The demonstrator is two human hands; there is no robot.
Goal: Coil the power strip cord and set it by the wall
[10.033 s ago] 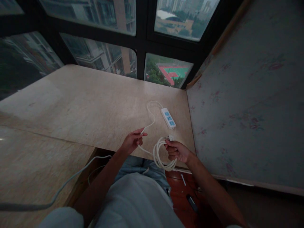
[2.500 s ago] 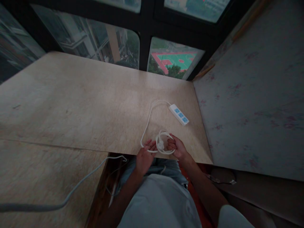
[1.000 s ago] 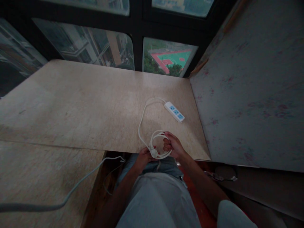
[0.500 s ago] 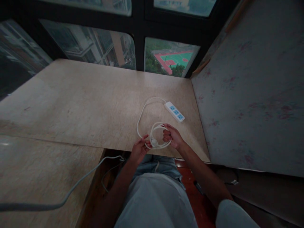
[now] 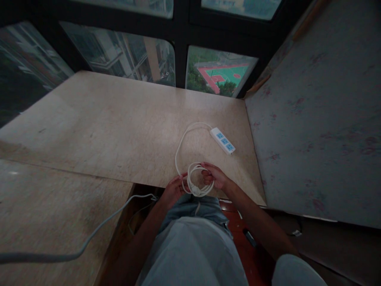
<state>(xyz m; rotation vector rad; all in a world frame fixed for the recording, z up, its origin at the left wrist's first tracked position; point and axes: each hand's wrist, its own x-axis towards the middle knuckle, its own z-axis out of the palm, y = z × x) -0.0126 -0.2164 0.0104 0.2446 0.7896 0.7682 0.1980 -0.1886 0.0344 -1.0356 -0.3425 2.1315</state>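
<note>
A white power strip [image 5: 222,140] with blue sockets lies on the beige marble ledge [image 5: 119,127], near its right end. Its white cord [image 5: 181,143] curves left and down to a small coil [image 5: 198,180] at the ledge's front edge. My right hand [image 5: 214,176] is closed on the right side of that coil. My left hand [image 5: 174,190] grips the coil's left side, fingers curled round the cord where the plug sits.
A grey cable [image 5: 89,238] trails across the lower ledge at the left and hangs over its edge. Dark-framed windows [image 5: 178,35] stand behind the ledge. A wall panel [image 5: 312,119] rises on the right. My lap and a red-brown floor lie below.
Ten seconds ago the coil hung larger from my right hand, my left pulling cord. Since then the coil has been wound tighter, and both hands have shifted slightly at the front edge.
</note>
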